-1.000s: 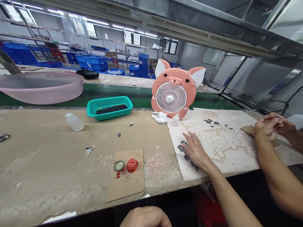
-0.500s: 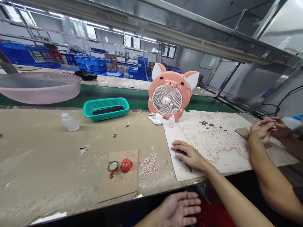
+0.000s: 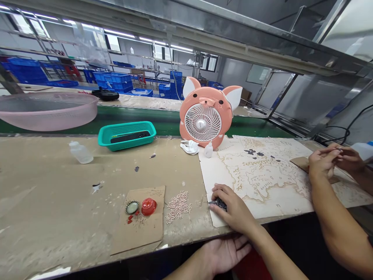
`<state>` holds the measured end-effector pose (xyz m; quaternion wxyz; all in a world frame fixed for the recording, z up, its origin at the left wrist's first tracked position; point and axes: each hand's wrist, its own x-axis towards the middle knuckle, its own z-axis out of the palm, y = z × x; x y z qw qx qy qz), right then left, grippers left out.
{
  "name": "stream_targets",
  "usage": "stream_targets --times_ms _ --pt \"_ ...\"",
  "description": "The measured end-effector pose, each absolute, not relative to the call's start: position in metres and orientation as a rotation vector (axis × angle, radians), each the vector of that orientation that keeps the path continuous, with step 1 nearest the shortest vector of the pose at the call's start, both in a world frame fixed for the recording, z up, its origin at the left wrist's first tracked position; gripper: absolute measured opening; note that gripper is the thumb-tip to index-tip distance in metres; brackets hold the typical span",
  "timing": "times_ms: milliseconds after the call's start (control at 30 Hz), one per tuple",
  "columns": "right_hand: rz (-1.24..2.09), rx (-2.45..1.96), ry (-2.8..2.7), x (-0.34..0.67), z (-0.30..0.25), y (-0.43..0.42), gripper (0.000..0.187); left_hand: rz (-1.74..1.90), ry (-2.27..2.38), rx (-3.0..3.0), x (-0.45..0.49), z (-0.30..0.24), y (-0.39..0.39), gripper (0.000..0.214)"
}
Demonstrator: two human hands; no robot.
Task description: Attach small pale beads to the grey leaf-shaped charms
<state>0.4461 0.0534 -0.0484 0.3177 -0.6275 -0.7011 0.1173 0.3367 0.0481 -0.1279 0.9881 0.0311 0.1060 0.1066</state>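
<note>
Right hand [image 3: 233, 210] is the busy one: curled and half closed, fingertips down, cupped over a small clump of dark, flat, irregular chips [image 3: 218, 204] at the near left corner of a big cream map sheet [image 3: 210, 175]. That puts the clump around 7 o'clock from the sheet's centre. Can't really tell if the fingers are pinching the chips or just pinning them to the sheet.

Tip from me: keep the fingers low and cupped like that, since loose chips look easy to scatter, and a flat wrist gives better control. The forearm comes in from about 5 o'clock, resting near the edge of a worn tan workbench [image 3: 43, 175].

Left hand [image 3: 225, 252] hangs below the bench edge, open and palm up, fingers loosely spread, holding nothing I can see.

A small pile of pale pinkish beads [image 3: 178, 207] sits at 9 o'clock from the right hand. At 3 o'clock, a co-worker's hands [image 3: 322, 163] are pinching something too small to make out.
</note>
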Motion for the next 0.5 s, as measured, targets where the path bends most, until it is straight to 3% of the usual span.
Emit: stream_targets --times_ms 333,500 --pt "0.007 -1.736 -1.696 0.428 -0.061 0.025 0.005 0.1 0.083 0.197 0.35 -0.128 0.05 0.035" --pt "-0.232 -1.707 -1.58 0.416 -0.081 0.006 0.007 0.219 0.077 0.366 0.355 -0.117 0.045 0.03"
